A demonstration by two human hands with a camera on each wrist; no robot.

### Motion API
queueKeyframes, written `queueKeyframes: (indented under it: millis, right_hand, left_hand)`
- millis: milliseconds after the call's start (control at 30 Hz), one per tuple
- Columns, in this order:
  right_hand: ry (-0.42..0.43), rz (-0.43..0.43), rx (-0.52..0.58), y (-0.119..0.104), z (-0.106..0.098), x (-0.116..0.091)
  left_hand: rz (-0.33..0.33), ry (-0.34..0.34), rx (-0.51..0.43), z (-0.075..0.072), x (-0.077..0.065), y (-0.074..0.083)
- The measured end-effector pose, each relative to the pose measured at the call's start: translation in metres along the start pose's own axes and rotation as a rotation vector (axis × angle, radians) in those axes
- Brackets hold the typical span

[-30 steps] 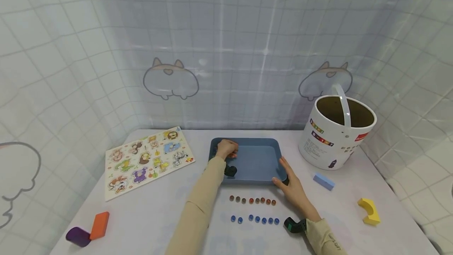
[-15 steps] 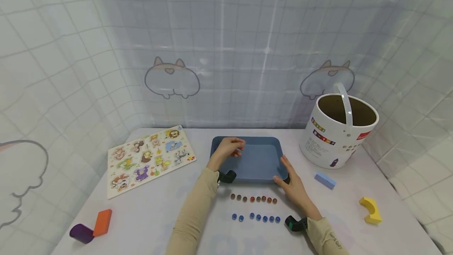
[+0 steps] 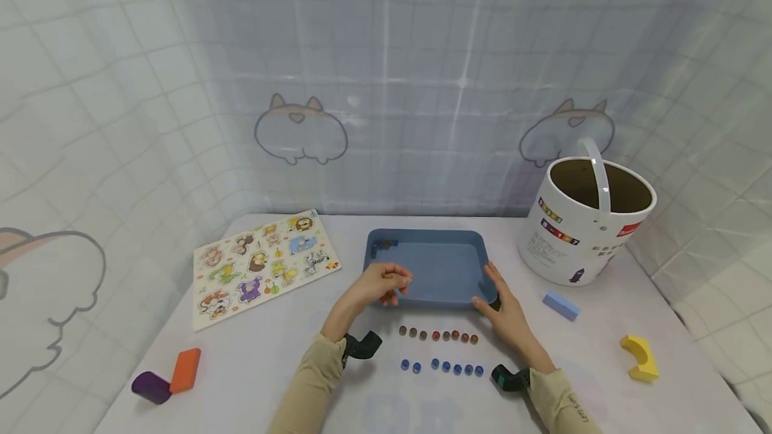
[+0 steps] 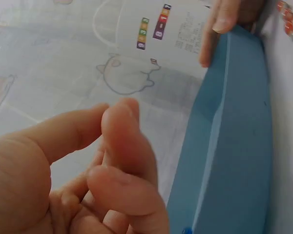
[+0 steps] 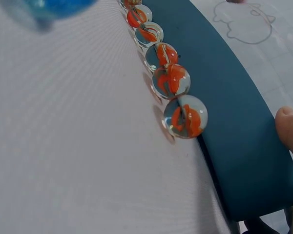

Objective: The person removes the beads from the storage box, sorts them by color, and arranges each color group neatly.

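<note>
A blue-grey rectangular tray [image 3: 440,263] lies on the table, with several small dark and blue marbles [image 3: 384,244] in its far left corner. My left hand [image 3: 376,283] hovers over the tray's near left edge, palm inward. In the left wrist view its fingers [image 4: 127,131] are loosely bent, thumb near the index tip, with nothing visible between them. My right hand [image 3: 509,317] touches the tray's near right corner: straight fingers along the right side, thumb at the front rim. A row of orange-swirled marbles [image 5: 185,117] sits before the tray, with a row of blue marbles [image 3: 446,366] nearer me.
A white bucket [image 3: 557,246] with a handle stands at back right. A light blue block [image 3: 561,305] and a yellow arch block [image 3: 640,358] lie to the right. At left are an animal puzzle board [image 3: 265,270], an orange block [image 3: 185,370] and a purple cylinder [image 3: 151,388].
My left hand has come out of the tray's far left corner and drawn back toward me, uncovering the marbles there. My right hand has stayed at the tray's corner.
</note>
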State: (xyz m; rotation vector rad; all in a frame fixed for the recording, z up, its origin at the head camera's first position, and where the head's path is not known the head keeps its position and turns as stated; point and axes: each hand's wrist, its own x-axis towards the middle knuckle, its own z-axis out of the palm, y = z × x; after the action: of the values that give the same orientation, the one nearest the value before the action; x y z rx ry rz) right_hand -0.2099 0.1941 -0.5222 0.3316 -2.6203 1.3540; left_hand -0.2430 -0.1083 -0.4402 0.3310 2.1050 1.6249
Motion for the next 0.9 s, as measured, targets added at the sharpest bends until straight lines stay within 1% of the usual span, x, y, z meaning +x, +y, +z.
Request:
queueKeyframes:
  millis: [100,167,267,333,467,633,767,900]
  right_hand:
    - [0.01,-0.024,-0.006,0.0,-0.001,0.001]
    - [0.007,-0.028,-0.008,0.0,0.0,0.001]
    - [0.0,-0.019,-0.006,0.001,0.0,0.0]
    - [0.001,-0.012,-0.002,0.002,-0.001,0.0]
    - [-0.005,-0.006,0.003,0.002,-0.002,0.0]
    - [-0.006,0.009,0.001,0.002,-0.004,0.001]
    - [-0.012,0.008,0.0,0.002,-0.003,0.001]
    - [-0.011,0.002,0.004,0.002,-0.003,0.001]
  left_hand:
    - [0.01,0.011,0.053,-0.002,-0.013,-0.007]
    - [-0.006,0.01,0.101,-0.003,-0.021,-0.015]
    - [-0.03,-0.017,0.164,-0.003,-0.03,-0.026]
    - [-0.036,-0.041,0.173,-0.002,-0.033,-0.031]
    - [-0.039,-0.065,0.17,0.0,-0.034,-0.035]
    - [-0.063,-0.099,0.209,0.005,-0.03,-0.044]
    - [-0.103,-0.085,0.221,0.008,-0.027,-0.053]
    - [-0.119,-0.061,0.208,0.01,-0.026,-0.057]
